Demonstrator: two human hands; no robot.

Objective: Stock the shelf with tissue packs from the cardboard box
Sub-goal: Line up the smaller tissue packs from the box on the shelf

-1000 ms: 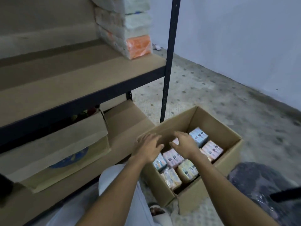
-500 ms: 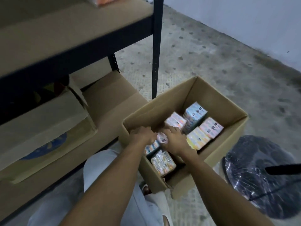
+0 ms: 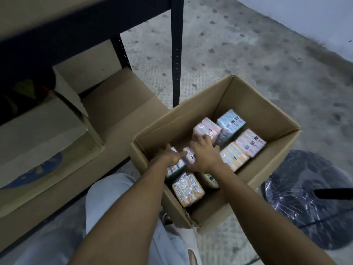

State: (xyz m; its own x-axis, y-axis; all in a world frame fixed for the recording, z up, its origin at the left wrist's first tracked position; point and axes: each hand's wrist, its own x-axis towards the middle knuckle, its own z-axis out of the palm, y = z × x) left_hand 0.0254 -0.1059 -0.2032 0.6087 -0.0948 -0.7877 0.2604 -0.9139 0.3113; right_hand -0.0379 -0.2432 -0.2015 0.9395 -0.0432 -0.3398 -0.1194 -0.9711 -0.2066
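Note:
An open cardboard box (image 3: 257, 98) stands on the floor and holds several tissue packs on end: a blue one (image 3: 231, 121), pink ones (image 3: 250, 142), a yellow one (image 3: 234, 157) and an orange one (image 3: 188, 188). Both my hands are down inside it near its left wall. A small pink pack (image 3: 189, 155) sits between them. My left hand (image 3: 169, 156) curls around a blue-and-white pack (image 3: 176, 166) beside it. My right hand (image 3: 205, 154) grips the small pink pack with its thumb, its spread fingertips touching a taller pink pack (image 3: 205, 129). The shelf board (image 3: 57, 10) is at the top left.
The rack's black upright (image 3: 176, 54) stands just behind the box. Under the shelf lie a closed brown carton (image 3: 118, 104) and an open-flapped one (image 3: 44, 134). A black plastic-wrapped round object (image 3: 309, 199) sits to the right. My knee in light trousers (image 3: 107, 197) is below.
The view has tilted down from the shelf to the box. Both hands went from hovering over the packs to reaching down among them and closing on packs near the left wall.

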